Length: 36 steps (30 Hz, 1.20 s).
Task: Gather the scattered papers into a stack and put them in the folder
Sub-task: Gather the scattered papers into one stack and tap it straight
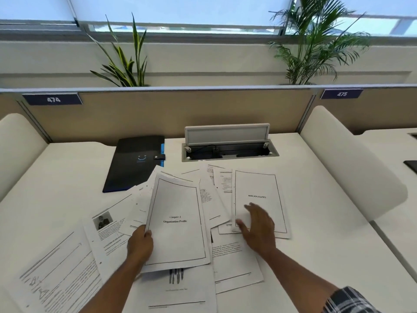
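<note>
**Left hand grips a sheaf, right hand flat on the bibliography page**

The left hand (140, 243) is curled round the lower left edge of a small sheaf of papers (178, 220), thumb on top, the front sheet reading "Chapter 2 Organization Profile". The sheaf is tilted up off the white desk (316, 199) and fans out behind at its upper left corner, where its far sheets overlap the near corner of the black folder (135, 161). The folder lies closed, strap snapped, beyond and to the left of the hand, well apart from the fingers.

The right hand (257, 227) is spread, fingers straight though blurred, resting on the lower left part of the sheet headed "BIBLIOGRAPHY" (259, 195); it grasps nothing. That sheet lies flat over other loose pages (216, 190) just right of the held sheaf.

More scattered pages (58, 272) lie on the desk to the left and beneath both forearms. An open cable hatch (228, 143) sits behind the papers, beside the folder
</note>
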Tool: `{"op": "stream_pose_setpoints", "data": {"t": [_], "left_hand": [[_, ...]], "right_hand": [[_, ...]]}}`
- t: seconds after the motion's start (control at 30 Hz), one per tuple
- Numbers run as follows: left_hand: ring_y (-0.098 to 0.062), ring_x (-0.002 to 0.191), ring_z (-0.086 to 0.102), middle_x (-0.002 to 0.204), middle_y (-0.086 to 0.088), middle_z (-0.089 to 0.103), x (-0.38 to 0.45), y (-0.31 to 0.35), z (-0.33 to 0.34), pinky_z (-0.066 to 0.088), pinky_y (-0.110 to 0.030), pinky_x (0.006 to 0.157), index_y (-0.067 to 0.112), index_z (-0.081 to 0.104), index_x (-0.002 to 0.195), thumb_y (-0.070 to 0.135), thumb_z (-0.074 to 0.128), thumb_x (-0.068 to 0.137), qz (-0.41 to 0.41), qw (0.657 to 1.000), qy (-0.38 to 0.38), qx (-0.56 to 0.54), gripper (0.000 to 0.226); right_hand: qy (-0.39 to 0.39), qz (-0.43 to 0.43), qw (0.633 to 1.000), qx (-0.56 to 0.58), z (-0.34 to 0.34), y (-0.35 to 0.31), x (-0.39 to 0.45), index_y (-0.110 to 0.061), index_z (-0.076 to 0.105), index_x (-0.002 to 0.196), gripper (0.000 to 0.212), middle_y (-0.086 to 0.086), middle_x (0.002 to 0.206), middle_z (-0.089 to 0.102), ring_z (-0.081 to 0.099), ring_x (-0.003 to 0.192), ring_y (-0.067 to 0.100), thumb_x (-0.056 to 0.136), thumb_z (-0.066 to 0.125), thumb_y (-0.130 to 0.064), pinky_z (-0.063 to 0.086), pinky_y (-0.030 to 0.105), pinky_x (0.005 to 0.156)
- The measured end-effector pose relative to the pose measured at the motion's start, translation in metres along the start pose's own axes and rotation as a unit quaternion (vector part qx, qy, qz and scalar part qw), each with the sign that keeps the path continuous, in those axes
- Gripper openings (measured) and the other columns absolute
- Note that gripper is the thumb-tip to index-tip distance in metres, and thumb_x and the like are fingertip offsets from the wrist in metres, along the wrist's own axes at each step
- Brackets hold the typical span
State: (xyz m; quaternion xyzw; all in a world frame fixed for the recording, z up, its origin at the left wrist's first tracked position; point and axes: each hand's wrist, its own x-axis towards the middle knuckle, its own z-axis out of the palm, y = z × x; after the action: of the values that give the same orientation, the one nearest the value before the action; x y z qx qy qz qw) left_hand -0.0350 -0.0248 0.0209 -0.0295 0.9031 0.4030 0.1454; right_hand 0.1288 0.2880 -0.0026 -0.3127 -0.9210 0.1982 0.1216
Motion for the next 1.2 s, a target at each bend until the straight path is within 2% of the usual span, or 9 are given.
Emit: {"op": "stream_pose_setpoints", "data": {"t": [0.07, 0.17, 0.23, 0.37, 0.6, 0.83, 0.97, 1.07, 1.2], "left_hand": [[-0.037, 0.106, 0.056, 0.117, -0.021, 0.062, 0.006, -0.002, -0.005, 0.042, -0.038, 0.086, 0.000, 0.059, 0.113, 0.009, 0.041, 0.101, -0.005, 1.000, -0.001, 0.001, 0.023], [-0.038, 0.109, 0.055, 0.120, -0.021, 0.062, 0.015, -0.005, -0.011, 0.042, -0.040, 0.091, 0.001, 0.060, 0.116, 0.009, 0.041, 0.101, -0.006, 1.000, -0.008, -0.005, 0.025], [-0.036, 0.109, 0.055, 0.120, -0.020, 0.062, 0.020, -0.007, -0.012, 0.042, -0.040, 0.092, 0.002, 0.060, 0.115, 0.010, 0.042, 0.101, -0.005, 1.000, -0.015, -0.005, 0.024], [-0.032, 0.106, 0.055, 0.122, -0.019, 0.061, 0.028, -0.011, -0.011, 0.042, -0.037, 0.090, 0.003, 0.060, 0.117, 0.012, 0.042, 0.101, -0.013, 0.999, -0.041, -0.003, 0.025], [-0.037, 0.120, 0.052, 0.131, -0.020, 0.057, 0.044, -0.019, -0.013, 0.041, -0.040, 0.100, 0.001, 0.055, 0.128, 0.016, 0.045, 0.100, -0.023, 0.995, -0.091, 0.031, 0.033], [-0.025, 0.083, 0.057, 0.095, -0.013, 0.062, 0.069, -0.019, -0.023, 0.042, -0.032, 0.071, 0.007, 0.059, 0.087, 0.013, 0.048, 0.097, -0.033, 0.990, -0.138, 0.022, 0.016], [-0.023, 0.082, 0.058, 0.093, -0.010, 0.063, 0.076, -0.023, -0.026, 0.043, -0.031, 0.068, 0.007, 0.061, 0.090, 0.015, 0.048, 0.097, -0.039, 0.989, -0.142, 0.020, 0.016], [-0.025, 0.087, 0.059, 0.096, -0.008, 0.065, 0.075, -0.027, -0.026, 0.045, -0.033, 0.072, 0.010, 0.062, 0.094, 0.016, 0.049, 0.096, -0.041, 0.991, -0.129, 0.007, 0.015], [-0.025, 0.085, 0.060, 0.093, -0.005, 0.065, 0.071, -0.028, -0.024, 0.044, -0.033, 0.069, 0.014, 0.063, 0.095, 0.018, 0.049, 0.095, -0.039, 0.992, -0.117, 0.001, 0.015]], "right_hand": [[0.034, 0.126, 0.991, -0.009, -0.007, 0.000, 0.009, -0.016, 0.053, 0.145, 0.064, 0.012, 0.157, 0.044, 0.034, 0.149, 0.032, 0.092, 0.066, -0.051, 0.032, 0.052, 0.117], [-0.037, 0.310, 0.949, -0.038, -0.021, 0.010, 0.020, -0.018, 0.035, 0.153, 0.079, 0.020, 0.165, 0.023, 0.012, 0.155, 0.041, 0.091, 0.062, -0.058, 0.020, 0.058, 0.122], [-0.085, 0.358, 0.929, -0.035, -0.024, 0.018, 0.023, -0.020, 0.024, 0.157, 0.091, 0.023, 0.168, 0.010, 0.003, 0.156, 0.044, 0.087, 0.062, -0.065, 0.015, 0.061, 0.123], [-0.144, 0.352, 0.924, -0.039, -0.019, 0.014, 0.027, -0.029, 0.008, 0.162, 0.112, 0.022, 0.170, -0.004, -0.005, 0.156, 0.047, 0.079, 0.066, -0.075, 0.009, 0.064, 0.123], [-0.110, 0.310, 0.944, -0.021, -0.016, -0.013, 0.035, -0.034, 0.015, 0.160, 0.122, 0.010, 0.164, 0.025, 0.021, 0.150, 0.038, 0.065, 0.083, -0.068, 0.027, 0.054, 0.120], [-0.050, 0.321, 0.931, 0.164, -0.009, -0.040, 0.060, -0.023, 0.013, 0.161, 0.116, 0.023, 0.153, 0.037, 0.043, 0.139, 0.044, 0.075, 0.090, -0.037, 0.038, 0.049, 0.115], [-0.044, 0.359, 0.906, 0.221, -0.006, -0.054, 0.074, -0.016, 0.011, 0.160, 0.115, 0.026, 0.153, 0.036, 0.050, 0.133, 0.043, 0.077, 0.090, -0.027, 0.042, 0.045, 0.108], [-0.037, 0.374, 0.886, 0.273, 0.000, -0.055, 0.079, -0.003, 0.033, 0.151, 0.101, 0.021, 0.145, 0.053, 0.055, 0.130, 0.038, 0.072, 0.093, -0.021, 0.046, 0.041, 0.104], [-0.055, 0.383, 0.855, 0.345, 0.010, -0.054, 0.077, 0.002, 0.070, 0.114, 0.057, 0.016, 0.112, 0.074, 0.071, 0.103, 0.033, 0.065, 0.095, -0.013, 0.056, 0.037, 0.087]]}}
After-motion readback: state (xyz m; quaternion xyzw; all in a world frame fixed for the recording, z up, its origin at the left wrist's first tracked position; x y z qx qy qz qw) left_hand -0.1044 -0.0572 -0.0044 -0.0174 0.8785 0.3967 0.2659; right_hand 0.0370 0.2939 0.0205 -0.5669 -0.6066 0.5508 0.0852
